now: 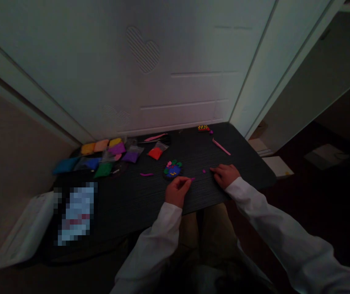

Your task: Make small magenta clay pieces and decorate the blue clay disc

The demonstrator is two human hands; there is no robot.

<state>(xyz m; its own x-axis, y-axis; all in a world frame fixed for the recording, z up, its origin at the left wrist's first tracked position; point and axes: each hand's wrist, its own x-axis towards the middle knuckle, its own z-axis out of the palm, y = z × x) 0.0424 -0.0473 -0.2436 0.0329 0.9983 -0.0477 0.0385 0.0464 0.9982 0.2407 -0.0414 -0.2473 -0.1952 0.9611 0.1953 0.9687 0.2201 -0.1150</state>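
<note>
My left hand (176,192) is closed in a pinch on a small strip of purple modelling clay (192,179), low over the dark table. Right of it, my right hand (225,176) rests at the table with the index finger stretched out and nothing visible in it. Just left of that fingertip lies a small purple clay lump (203,171). Behind my left hand stands a round clay piece (173,169) with a blue middle, green and pink parts and yellow bits. A thin purple clay roll (146,174) lies to its left.
Bags of coloured clay (104,169) crowd the table's back left, with a red clay bag (155,153) nearer the middle. Pink tweezers (221,147) lie at the right. A small yellow-dotted red piece (203,128) sits by the back edge. A white door (187,90) rises behind.
</note>
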